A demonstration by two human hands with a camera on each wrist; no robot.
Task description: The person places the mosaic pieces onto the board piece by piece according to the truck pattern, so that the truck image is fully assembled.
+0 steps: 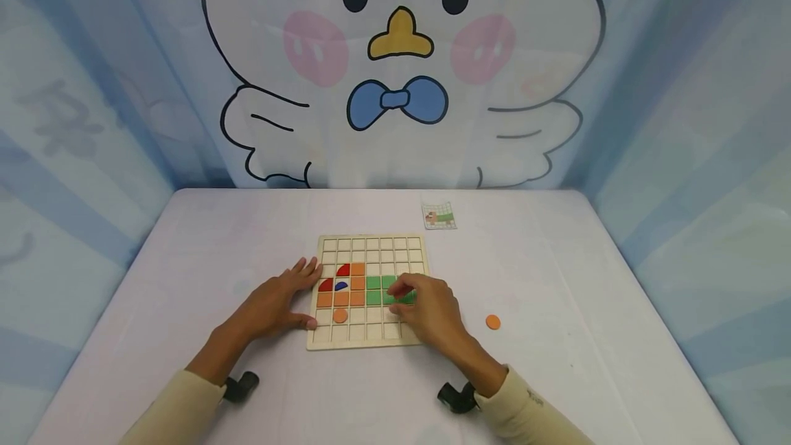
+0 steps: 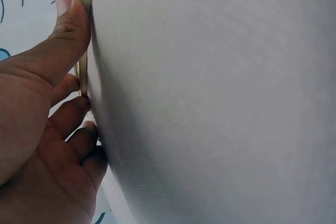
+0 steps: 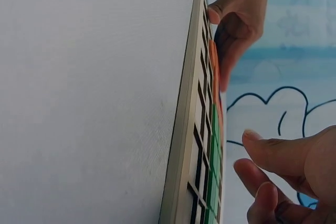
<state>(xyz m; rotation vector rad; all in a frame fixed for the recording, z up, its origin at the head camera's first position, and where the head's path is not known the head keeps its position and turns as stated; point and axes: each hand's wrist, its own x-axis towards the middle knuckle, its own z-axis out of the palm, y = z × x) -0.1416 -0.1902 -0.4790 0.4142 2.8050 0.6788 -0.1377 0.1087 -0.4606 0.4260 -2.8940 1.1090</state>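
Observation:
A wooden grid board (image 1: 371, 343) lies on the table with coloured pieces in its squares. Orange squares (image 1: 342, 299) and green squares (image 1: 373, 283) fill several cells; two red quarter-circles (image 1: 325, 285), a blue half-circle (image 1: 341, 286) and an orange disc (image 1: 340, 316) sit on the left side. My left hand (image 1: 274, 304) rests at the board's left edge, thumb and fingertips touching its rim, fingers spread. Above the right end of the green squares hovers my right hand (image 1: 432, 309), thumb (image 3: 273, 153) and forefinger bent with a gap between them and nothing held.
A second orange disc (image 1: 492, 322) lies on the white table (image 1: 556, 259) to the right of the board. Behind the board is a small card (image 1: 439, 216) printed with a coloured grid picture. A curtain with a cartoon bird (image 1: 395, 150) hangs at the table's back edge.

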